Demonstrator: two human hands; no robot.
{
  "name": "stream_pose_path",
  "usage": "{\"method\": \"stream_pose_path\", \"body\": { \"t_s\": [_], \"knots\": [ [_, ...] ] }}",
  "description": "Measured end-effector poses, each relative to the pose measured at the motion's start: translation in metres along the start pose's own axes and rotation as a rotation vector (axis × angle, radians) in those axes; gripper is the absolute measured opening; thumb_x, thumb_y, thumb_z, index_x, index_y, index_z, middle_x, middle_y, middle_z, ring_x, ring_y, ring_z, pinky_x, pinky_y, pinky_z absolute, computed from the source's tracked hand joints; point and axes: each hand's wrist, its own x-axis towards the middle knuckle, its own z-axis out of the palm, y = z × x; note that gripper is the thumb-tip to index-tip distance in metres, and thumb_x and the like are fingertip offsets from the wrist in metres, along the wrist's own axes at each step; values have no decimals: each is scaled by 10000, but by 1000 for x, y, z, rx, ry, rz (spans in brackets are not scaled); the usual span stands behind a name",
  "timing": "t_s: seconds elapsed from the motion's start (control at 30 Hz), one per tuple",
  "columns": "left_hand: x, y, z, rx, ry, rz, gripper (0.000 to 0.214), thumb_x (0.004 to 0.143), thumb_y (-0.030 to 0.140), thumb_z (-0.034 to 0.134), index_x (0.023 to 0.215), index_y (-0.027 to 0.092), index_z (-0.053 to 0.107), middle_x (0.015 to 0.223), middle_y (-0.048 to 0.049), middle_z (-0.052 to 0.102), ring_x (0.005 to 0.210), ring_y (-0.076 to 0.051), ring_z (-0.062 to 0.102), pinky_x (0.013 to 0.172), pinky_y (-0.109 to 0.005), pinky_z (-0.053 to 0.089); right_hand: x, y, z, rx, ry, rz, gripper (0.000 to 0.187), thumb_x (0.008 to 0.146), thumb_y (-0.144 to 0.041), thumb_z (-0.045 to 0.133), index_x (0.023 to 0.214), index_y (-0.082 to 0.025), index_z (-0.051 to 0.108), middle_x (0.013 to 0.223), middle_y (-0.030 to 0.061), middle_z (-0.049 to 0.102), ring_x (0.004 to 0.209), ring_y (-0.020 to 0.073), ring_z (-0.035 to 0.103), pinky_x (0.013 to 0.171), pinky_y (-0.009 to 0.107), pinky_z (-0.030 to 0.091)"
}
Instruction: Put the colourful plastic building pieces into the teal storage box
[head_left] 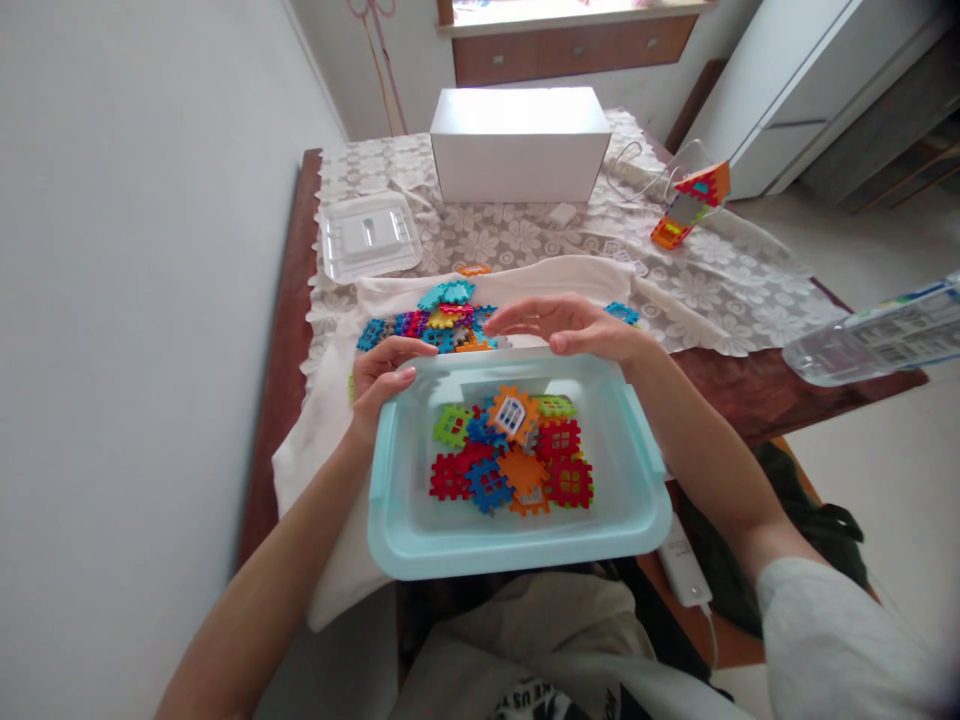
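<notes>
A light blue plastic bin is close to my body, tilted towards me. Inside it lie several interlocking building pieces in red, blue, orange and green, some with window cut-outs. My left hand grips the bin's far left corner, thumb on the rim. Just beyond the far rim, my right hand hovers with fingers apart and nothing visible in them. A pile of more building pieces in blue, purple, yellow and orange rests on a white cloth behind the bin, partly hidden by my hands.
Farther back on the patterned tablecloth stand a white box and a clear lid. A small assembled house is at the right. A large plastic bottle juts in on the right. A wall borders the left side.
</notes>
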Motion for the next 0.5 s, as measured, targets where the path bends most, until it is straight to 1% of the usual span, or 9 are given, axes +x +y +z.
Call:
{"method": "stream_pose_path", "body": {
  "t_s": [0.07,0.13,0.17,0.2,0.23,0.3,0.37,0.43,0.5],
  "knots": [
    [1,-1,0,-17,-4,-1,293,615,321,742,845,180,856,690,-48,766,532,-159,563,471,-253,370,5,7,-3,9,119,-30,702,917,-806,642,1351,-261,723,1439,104,707,1361,305,650,1162,463,530],
    [1,-1,-1,-27,-6,-3,289,612,314,750,845,182,860,679,-45,762,523,-152,558,470,-248,366,11,20,-6,-70,213,-15,698,1003,-799,486,1383,-254,701,1432,111,712,1321,292,677,1160,483,535],
    [1,-1,-1,-28,-5,-4,288,611,313,750,844,184,861,678,-44,762,522,-150,559,469,-246,365,14,28,-7,-158,239,7,675,1029,-764,463,1405,-250,688,1446,116,706,1328,293,673,1169,495,529],
    [1,-1,-1,-25,-4,-3,288,611,314,747,843,185,860,680,-43,762,525,-151,563,466,-244,363,17,38,-8,-282,250,35,637,1039,-713,495,1436,-247,670,1488,122,682,1373,301,645,1196,510,505],
    [1,0,-1,-19,-2,-1,288,613,317,742,842,187,860,682,-44,762,528,-154,566,463,-244,360,19,49,-8,-426,251,64,614,1027,-651,568,1479,-243,643,1549,130,641,1443,318,593,1239,531,462],
    [1,0,-1,-4,1,3,286,618,323,733,840,191,856,687,-44,761,534,-159,572,457,-244,358,25,71,-7,-683,210,149,669,969,-515,701,1561,-227,579,1663,157,531,1566,369,460,1311,601,343],
    [0,1,0,0,-2,1,281,630,330,730,843,195,853,695,-43,762,536,-161,576,458,-245,364,31,90,-6,-801,138,236,643,958,-402,709,1571,-262,576,1703,133,489,1609,380,401,1329,647,276],
    [0,1,0,-4,-7,-1,279,635,333,733,845,195,853,705,-44,764,542,-161,580,466,-246,371,37,103,-7,-818,61,204,561,960,-333,682,1517,-288,629,1675,99,535,1595,343,435,1332,613,289],
    [-1,1,0,-2,-1,0,282,635,330,732,845,192,858,710,-45,764,553,-160,578,472,-247,369,42,109,-9,-794,5,95,476,943,-301,682,1418,-267,702,1596,99,621,1525,310,529,1309,551,353]
  ]
}}
